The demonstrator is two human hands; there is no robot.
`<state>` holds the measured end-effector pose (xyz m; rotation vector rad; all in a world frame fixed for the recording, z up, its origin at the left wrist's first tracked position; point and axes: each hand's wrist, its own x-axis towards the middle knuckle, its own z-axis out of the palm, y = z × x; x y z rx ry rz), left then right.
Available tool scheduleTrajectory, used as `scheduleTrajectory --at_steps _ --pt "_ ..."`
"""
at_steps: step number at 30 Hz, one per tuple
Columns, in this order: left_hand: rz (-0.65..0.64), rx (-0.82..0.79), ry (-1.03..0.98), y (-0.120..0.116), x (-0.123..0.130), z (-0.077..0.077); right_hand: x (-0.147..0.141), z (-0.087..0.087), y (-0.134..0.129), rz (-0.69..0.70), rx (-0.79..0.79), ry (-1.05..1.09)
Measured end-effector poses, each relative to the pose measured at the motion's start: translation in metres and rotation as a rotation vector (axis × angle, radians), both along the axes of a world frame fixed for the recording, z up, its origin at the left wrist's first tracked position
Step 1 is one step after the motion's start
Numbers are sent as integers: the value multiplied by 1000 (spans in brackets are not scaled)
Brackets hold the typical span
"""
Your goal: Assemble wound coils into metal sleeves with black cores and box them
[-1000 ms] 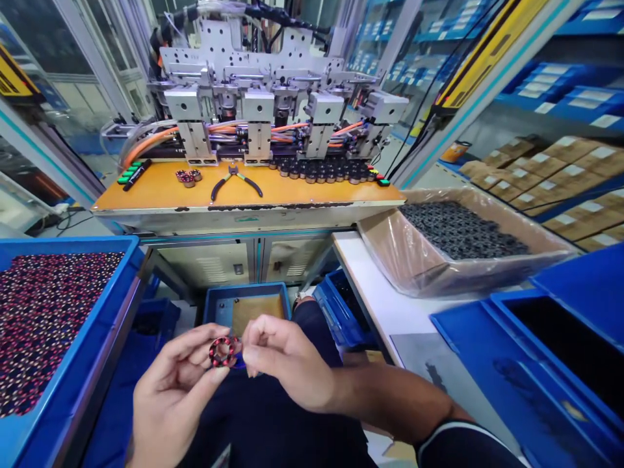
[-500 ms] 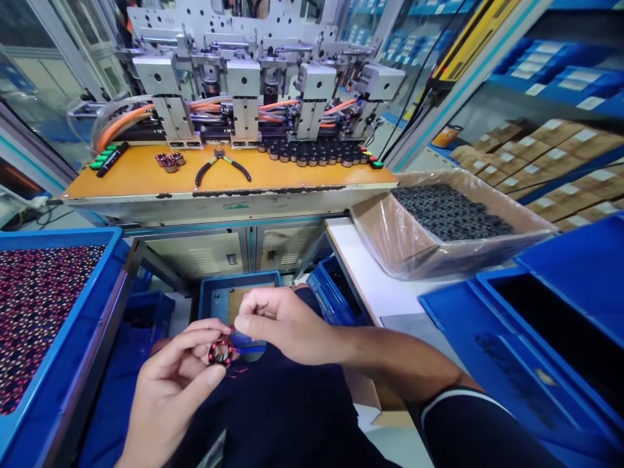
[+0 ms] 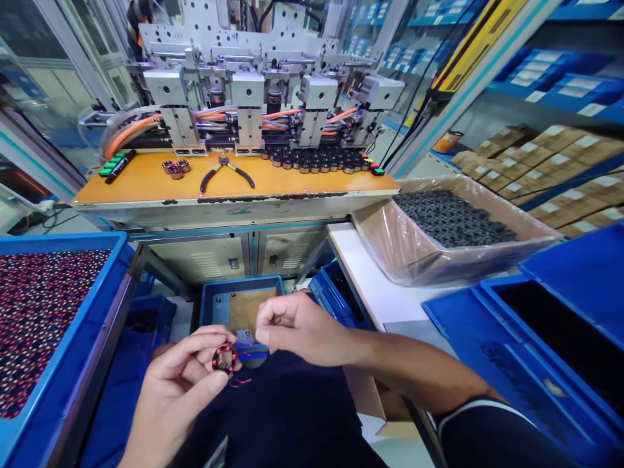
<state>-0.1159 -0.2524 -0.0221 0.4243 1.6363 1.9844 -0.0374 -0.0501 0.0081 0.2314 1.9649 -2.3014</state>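
Observation:
My left hand (image 3: 180, 380) pinches a small motor stator (image 3: 217, 359), a dark ring with red windings, between thumb and fingers. Thin reddish wire ends (image 3: 241, 382) stick out from its right side, over the dark clothing. To the right of the stator, my right hand (image 3: 307, 330) is closed with thumb and forefinger together. Whether a wire end is in that pinch is too small to see. A gap separates the two hands.
Pliers (image 3: 225, 170), a few stators (image 3: 175, 169) and rows of black-topped parts (image 3: 316, 162) lie on the orange bench (image 3: 146, 188) under the machine. A blue bin (image 3: 114, 260) of stators stands left, a plastic-lined carton (image 3: 390, 250) right, a blue crate (image 3: 207, 302) below.
My right hand has moved to the right, away from the stator, still pinched. My left hand keeps hold of the stator, which is turned slightly. The whole view has shifted a little.

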Motion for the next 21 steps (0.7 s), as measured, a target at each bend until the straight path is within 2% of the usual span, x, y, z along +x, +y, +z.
scheduleTrajectory --at_steps 3,5,8,13,15,18,21 --pt "64 -24 -69 4 5 7 -2 10 5 51 57 31" --pt "-3 -21 -47 5 4 8 -4 14 3 112 77 43" --pt "-77 -18 -33 3 3 7 -5 10 0 121 88 56" --pt "-28 -53 -120 2 8 17 -6 8 15 121 189 68" --pt "-50 -70 -148 3 11 21 -11 14 21 168 245 144" --pt "-109 -90 -193 2 13 21 -21 23 21 309 322 355" --pt "-193 -107 -247 0 15 17 -31 22 13 419 363 526"
